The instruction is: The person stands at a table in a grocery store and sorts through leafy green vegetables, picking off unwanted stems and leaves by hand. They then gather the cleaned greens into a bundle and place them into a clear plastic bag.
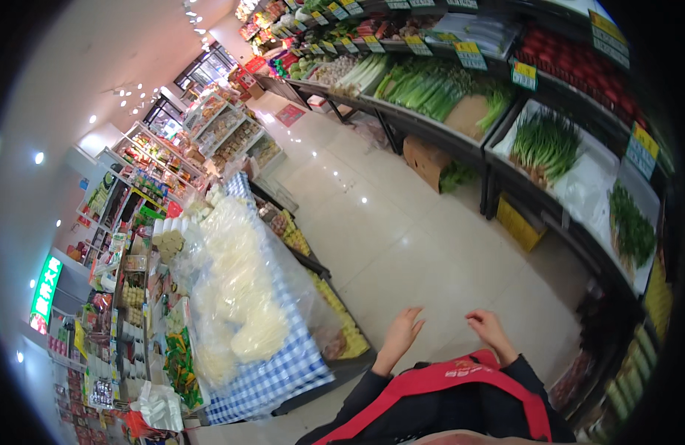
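My left hand (pixel 399 338) is held out in front of my body with thumb and fingers apart, empty. Level with it, my right hand (pixel 491 332) hovers over the floor, its fingers loosely bent and nothing visible in them. The two hands do not touch each other. Below them I see the red apron (pixel 401 386) over my dark clothing. Left of my left hand, a table with a blue-and-white checked cloth (pixel 306 370) bears pale noodle-like food (pixel 259 328) under clear plastic film. To the right, a vegetable rack holds bunched green onions (pixel 545 142) and leafy herbs (pixel 631 225).
A tiled aisle (pixel 387 245) runs ahead between the displays. A cardboard box (pixel 423 161) and a yellow crate (pixel 517 222) stand under the right-hand rack. Yellow packs (pixel 334 311) line the low shelf beside the checked table. White plastic bags (pixel 159 406) hang at lower left.
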`<state>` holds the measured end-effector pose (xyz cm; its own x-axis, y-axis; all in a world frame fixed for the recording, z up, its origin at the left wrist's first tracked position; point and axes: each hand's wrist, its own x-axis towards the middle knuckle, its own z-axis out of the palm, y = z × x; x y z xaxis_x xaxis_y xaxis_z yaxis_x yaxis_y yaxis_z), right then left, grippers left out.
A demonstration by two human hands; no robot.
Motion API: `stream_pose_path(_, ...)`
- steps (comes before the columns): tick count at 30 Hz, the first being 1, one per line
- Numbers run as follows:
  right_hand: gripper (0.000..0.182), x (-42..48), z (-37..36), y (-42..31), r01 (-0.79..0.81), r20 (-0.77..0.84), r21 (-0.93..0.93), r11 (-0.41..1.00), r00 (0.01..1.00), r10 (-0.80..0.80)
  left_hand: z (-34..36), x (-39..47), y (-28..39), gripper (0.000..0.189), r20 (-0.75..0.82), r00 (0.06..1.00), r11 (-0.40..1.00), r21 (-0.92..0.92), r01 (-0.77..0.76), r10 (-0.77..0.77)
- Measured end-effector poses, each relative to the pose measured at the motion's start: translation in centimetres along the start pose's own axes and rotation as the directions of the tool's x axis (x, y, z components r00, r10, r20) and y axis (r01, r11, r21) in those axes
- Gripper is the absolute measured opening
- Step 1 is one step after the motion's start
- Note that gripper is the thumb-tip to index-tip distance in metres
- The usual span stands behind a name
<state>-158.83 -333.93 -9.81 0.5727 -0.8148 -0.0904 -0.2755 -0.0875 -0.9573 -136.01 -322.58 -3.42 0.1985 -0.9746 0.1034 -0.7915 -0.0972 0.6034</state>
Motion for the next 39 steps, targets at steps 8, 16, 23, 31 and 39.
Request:
stream_pose_path(8, 0.018, 13.7, -13.9, 1.4, 0.060, 0.215, -0.022, 0.998, 0.975, -0.054, 3.5, 10.2, 7.2, 0.031, -0.021, 0.960, 0.953, 0.117, 0.280, -0.279)
stream_pose_path(16, 0.018, 20.5, -18.8, 4.2, 0.086, 0.260, -0.051, 0.995, 0.963, -0.070, 5.4, 12.6, 10.0, 0.033, -0.033, 0.905, 0.886, 0.191, 0.422, -0.423)
stream_pose_path(23, 0.019, 19.6, -15.1, 3.4, 0.144, 0.432, -0.050, 0.988, 0.895, -0.108, 5.6, 10.7, 10.9, 0.034, -0.105, 0.863, 0.846, 0.168, 0.505, -0.494)
stream_pose_path(31, 0.020, 13.9, -8.4, 0.4, 0.300, 0.663, -0.124, 0.946, 0.735, -0.146, 5.0, 1.1, 10.0, 0.034, -0.283, 0.798, 0.833, -0.008, 0.553, -0.533)
stream_pose_path(39, 0.023, 2.2, 5.5, -3.6, 0.508, 0.851, -0.070, 0.859, 0.479, -0.214, 4.3, -18.6, 7.4, 0.035, -0.476, 0.603, 0.736, -0.155, 0.660, -0.641)
